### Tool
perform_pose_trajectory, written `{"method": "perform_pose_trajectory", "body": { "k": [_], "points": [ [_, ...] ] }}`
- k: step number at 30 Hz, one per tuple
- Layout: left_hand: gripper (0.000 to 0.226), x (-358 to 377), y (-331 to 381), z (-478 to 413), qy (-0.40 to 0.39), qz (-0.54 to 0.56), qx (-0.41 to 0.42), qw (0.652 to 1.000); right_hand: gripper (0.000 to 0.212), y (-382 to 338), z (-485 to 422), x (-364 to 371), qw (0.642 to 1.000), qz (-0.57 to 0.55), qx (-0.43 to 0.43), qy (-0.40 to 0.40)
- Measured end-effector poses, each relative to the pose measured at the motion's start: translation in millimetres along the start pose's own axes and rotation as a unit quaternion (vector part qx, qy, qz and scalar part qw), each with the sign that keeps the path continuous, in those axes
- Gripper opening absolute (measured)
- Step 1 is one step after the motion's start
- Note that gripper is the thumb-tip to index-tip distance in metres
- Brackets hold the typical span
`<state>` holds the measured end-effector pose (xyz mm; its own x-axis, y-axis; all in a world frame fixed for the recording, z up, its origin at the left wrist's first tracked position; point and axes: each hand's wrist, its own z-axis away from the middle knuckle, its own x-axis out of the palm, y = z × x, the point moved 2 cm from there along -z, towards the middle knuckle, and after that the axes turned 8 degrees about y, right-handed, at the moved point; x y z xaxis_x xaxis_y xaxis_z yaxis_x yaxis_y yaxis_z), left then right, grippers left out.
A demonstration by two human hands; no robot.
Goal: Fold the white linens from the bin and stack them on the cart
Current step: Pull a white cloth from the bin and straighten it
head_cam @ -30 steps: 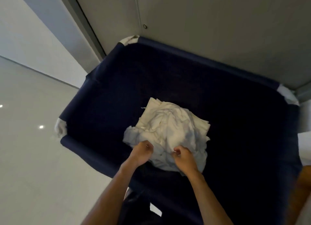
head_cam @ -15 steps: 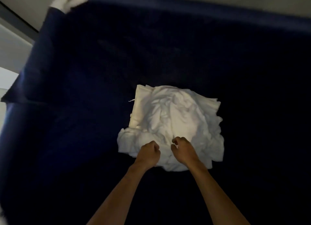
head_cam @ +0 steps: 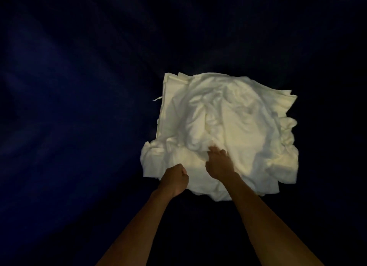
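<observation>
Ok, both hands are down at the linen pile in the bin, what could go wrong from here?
The white linens lie crumpled over flatter pieces, so the right hand, fingers in the folds, may drag up several at once. The left hand sits fisted at the pile's near edge; its grip is unclear and may slip. The dim bin makes cloth edges hard to find.

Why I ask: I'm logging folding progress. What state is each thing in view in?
white linens: crumpled heap lying in the bin, top pieces unfolded.
bin: dark blue fabric, holds the linens.
left hand: curled in a fist at the heap's near edge; grip unclear.
right hand: on the heap, fingers reaching into a fold; grip unclear.
</observation>
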<state>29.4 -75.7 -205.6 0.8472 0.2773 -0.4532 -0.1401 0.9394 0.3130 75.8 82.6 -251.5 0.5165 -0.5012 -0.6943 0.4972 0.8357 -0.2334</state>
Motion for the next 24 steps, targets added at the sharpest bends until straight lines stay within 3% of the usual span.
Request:
{"method": "perform_pose_trajectory", "body": {
  "k": [3, 8, 15, 18, 22, 24],
  "points": [
    [0.027, -7, -5, 8, 0.006, -0.010, -0.006, 1.000, 0.027, -16, 12, -5, 0.995, -0.086, 0.021, 0.045],
    [0.021, -34, 18, 52, -0.003, -0.016, 0.029, 0.999, 0.011, -44, 74, -58, 0.960, -0.260, 0.089, 0.061],
    [0.042, -72, 70, 135, 0.038, -0.012, 0.091, 0.995, 0.034, -62, 183, -134, 0.914, -0.378, 0.124, 0.082],
    [0.056, -78, 97, 175, 0.079, -0.021, 0.147, 0.986, 0.050, -59, 230, -158, 0.898, -0.415, 0.099, 0.105],
    [0.049, -72, 132, 221, 0.122, -0.027, 0.198, 0.972, 0.031, -48, 286, -200, 0.905, -0.395, 0.039, 0.152],
    [0.049, -64, 147, 243, 0.108, -0.025, 0.226, 0.968, 0.037, -40, 315, -224, 0.900, -0.398, 0.020, 0.178]
  ]
}}
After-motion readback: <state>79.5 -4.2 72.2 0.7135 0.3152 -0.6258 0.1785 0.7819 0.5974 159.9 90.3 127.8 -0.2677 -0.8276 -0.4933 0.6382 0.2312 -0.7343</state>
